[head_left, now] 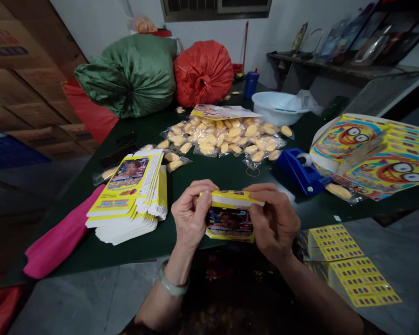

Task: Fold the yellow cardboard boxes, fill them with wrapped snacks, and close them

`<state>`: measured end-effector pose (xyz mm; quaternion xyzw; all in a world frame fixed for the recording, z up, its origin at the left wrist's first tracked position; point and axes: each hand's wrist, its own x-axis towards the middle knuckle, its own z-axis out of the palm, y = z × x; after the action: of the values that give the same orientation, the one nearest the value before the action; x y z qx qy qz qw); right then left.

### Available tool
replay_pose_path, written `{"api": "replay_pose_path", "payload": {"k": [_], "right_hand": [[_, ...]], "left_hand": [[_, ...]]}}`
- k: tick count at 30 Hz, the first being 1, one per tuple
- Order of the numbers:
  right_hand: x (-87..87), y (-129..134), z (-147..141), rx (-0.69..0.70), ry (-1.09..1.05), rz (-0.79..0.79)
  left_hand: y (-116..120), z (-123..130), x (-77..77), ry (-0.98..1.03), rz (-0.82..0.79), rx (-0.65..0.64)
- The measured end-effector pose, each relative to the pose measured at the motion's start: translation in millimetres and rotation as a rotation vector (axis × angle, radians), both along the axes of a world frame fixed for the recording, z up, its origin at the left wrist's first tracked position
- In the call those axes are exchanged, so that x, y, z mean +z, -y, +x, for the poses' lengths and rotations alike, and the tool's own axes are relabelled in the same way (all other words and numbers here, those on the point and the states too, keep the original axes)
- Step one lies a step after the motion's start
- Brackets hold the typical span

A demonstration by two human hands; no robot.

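Note:
Between my two hands is a small yellow printed carton (230, 221), held at the table's near edge with a white flap showing along its top. My left hand (192, 209) pinches its left end, thumb on the front. At the right end my right hand (274, 216) grips it with thumb and fingers. A stack of flat printed cartons (129, 190) lies to the left of my left hand. Beyond the carton spreads a pile of yellow pieces in clear wrappers (226, 135). A blue tape dispenser (300, 172) stands to the right, past my right hand.
Bulging green (132, 74) and red sacks (204, 72) sit at the back, with a white basin (279, 107) and a blue cup (251, 83). Printed display boxes (377, 153) stand right; yellow cartons (352, 265) lie lower right. A pink cloth-like item (63, 237) lies left.

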<state>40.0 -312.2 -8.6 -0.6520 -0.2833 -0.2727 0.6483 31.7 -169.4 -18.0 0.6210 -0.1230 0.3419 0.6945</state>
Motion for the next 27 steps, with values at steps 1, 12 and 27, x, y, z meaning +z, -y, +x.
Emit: {"api": "replay_pose_path", "payload": {"k": [1,12,27], "right_hand": [[0.2,-0.9,-1.2,-0.018,0.015,0.004],[0.9,-12.8,6.3,-0.048,0.036,-0.045],[-17.8,-20.5,11.6,-0.141,0.291,-0.193]], "left_hand": [[0.9,-1.0,1.1,-0.008,-0.013,0.001],[-9.1,10.3,-3.8,0.145,0.024,0.153],[-18.0,13.3,-11.9,0.174,0.034,0.121]]}}
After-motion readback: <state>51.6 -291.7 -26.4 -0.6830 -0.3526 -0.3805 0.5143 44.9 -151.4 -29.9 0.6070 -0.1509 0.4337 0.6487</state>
